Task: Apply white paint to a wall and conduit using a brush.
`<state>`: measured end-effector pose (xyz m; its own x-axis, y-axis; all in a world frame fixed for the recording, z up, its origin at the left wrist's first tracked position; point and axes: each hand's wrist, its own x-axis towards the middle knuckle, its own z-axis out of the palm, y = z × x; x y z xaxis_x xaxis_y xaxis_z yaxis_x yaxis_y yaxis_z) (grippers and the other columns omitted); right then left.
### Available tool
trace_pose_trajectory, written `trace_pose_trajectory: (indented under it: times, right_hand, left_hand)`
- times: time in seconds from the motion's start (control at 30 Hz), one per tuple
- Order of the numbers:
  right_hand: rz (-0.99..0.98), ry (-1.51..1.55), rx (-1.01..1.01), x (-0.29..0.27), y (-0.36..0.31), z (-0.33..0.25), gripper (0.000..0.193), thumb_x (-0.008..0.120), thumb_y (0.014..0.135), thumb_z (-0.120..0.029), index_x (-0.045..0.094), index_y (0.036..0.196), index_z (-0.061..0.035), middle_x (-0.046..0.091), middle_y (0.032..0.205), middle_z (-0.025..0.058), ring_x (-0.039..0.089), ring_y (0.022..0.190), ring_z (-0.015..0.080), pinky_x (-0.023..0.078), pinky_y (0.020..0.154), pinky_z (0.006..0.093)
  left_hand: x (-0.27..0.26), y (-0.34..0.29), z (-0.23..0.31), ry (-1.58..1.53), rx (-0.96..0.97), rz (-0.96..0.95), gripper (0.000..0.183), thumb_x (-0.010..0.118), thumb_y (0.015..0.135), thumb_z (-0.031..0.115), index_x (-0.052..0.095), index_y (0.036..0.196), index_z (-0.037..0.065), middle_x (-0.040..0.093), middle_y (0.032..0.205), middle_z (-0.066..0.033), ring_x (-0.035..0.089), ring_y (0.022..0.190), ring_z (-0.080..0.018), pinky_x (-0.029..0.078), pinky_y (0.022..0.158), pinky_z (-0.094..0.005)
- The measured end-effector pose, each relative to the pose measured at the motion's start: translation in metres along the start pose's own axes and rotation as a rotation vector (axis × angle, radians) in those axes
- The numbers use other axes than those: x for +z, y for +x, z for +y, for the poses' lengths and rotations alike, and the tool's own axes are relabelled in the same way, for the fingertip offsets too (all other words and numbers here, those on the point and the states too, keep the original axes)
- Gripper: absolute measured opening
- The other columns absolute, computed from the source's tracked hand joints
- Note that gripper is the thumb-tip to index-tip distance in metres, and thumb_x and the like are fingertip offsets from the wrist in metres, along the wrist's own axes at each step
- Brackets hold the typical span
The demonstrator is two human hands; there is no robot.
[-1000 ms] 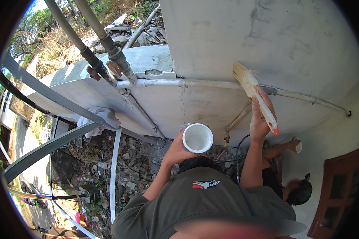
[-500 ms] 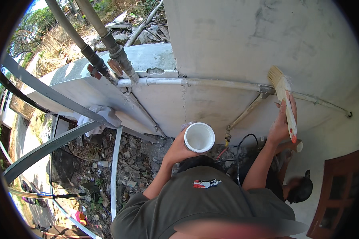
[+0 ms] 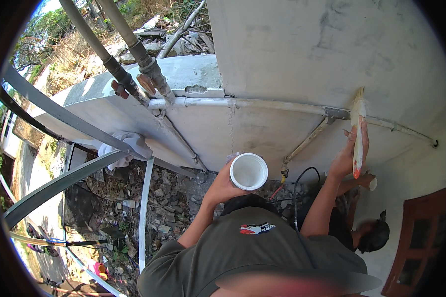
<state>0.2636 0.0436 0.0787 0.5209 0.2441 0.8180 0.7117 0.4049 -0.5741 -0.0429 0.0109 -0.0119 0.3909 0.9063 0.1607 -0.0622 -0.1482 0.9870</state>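
My left hand [image 3: 222, 184] is wrapped around a white plastic tub [image 3: 249, 172], held upright in front of my chest. Its mouth faces up, and the inside looks pale; how full it is I cannot tell. Out to the right, my right hand [image 3: 346, 157] grips a paintbrush [image 3: 359, 129] by its pale, red-tipped handle. The brush stands nearly upright, bristles at the top, seen almost edge-on. Behind it runs a white pipe [image 3: 277, 105] along the grey-white wall [image 3: 282, 54]. Whether the bristles touch the wall I cannot tell.
Two upright pipes [image 3: 151, 74] with red-handled valves rise at the left. Grey metal bars [image 3: 69, 180] cross the left side above rubble [image 3: 168, 198]. A co-worker in a black cap [image 3: 374, 235] crouches at the right, holding a pale cup-like thing [image 3: 372, 184]. Beyond is a brown door [image 3: 421, 237].
The brush has turned from a leftward tilt, broad side showing, to nearly upright and edge-on, its bristles shifting right. My left hand and the tub stay almost in place.
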Motion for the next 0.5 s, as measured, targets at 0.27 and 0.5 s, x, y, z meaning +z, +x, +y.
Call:
trace_pose_trajectory:
  times: [0.27,0.5]
  right_hand:
    - [-0.033,0.067,0.119,0.015,-0.011,-0.026,0.031,0.059,0.099,-0.008,0.058,0.126,0.0079,0.062,0.125,0.0193,0.066,0.099,0.0245,0.061,0.076,0.0331]
    - [-0.156,0.077,-0.028,0.025,-0.023,-0.041,0.031,0.06,0.097,-0.004,0.059,0.126,0.0067,0.063,0.124,0.0188,0.064,0.107,0.0243,0.06,0.078,0.0313]
  left_hand:
    - [0.0,0.001,0.007,0.028,-0.007,0.002,0.076,0.088,0.061,0.003,0.055,0.129,0.003,0.062,0.129,-0.0072,0.058,0.117,-0.0177,0.043,0.104,-0.0358]
    - [-0.002,0.001,0.003,0.025,-0.026,-0.025,0.086,0.089,0.063,0.014,0.048,0.138,0.002,0.058,0.131,-0.0092,0.054,0.123,-0.0211,0.04,0.107,-0.0369]
